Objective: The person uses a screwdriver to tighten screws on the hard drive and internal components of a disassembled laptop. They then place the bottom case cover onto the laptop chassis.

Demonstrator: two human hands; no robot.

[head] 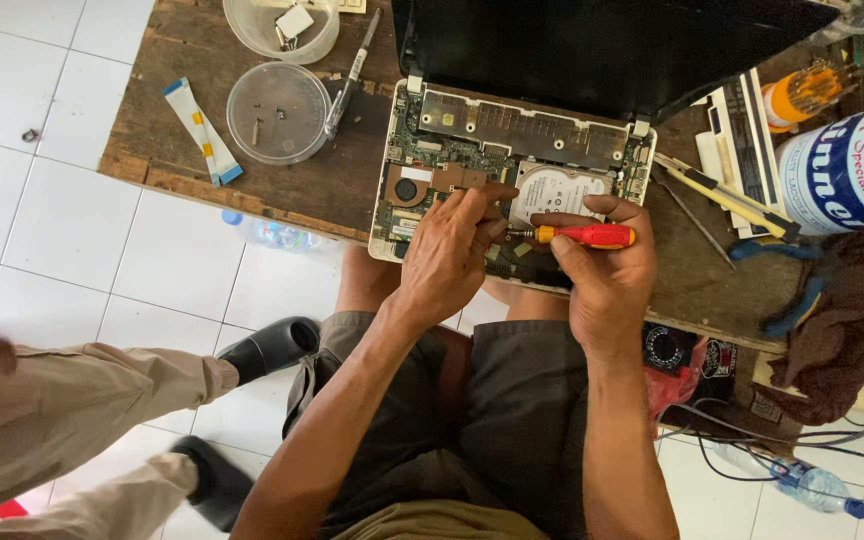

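Note:
An opened laptop (422, 150) lies on a wooden table (172, 150), its green circuit board, fan and silver hard drive (562, 190) exposed. My right hand (602, 270) grips a red and yellow screwdriver (592, 236), its tip pointing left at the board's front edge. My left hand (452, 250) rests on the board beside the tip, fingers pinched together over a small part I cannot make out.
A clear lid with small screws (277, 112), a clear tub (282, 28), a flat ribbon cable (202, 130) and a pen-like tool (350, 75) lie left of the laptop. Tools, a white can (847, 170) and a brown rag (842, 320) crowd the right. Another person's legs (82, 400) are at left.

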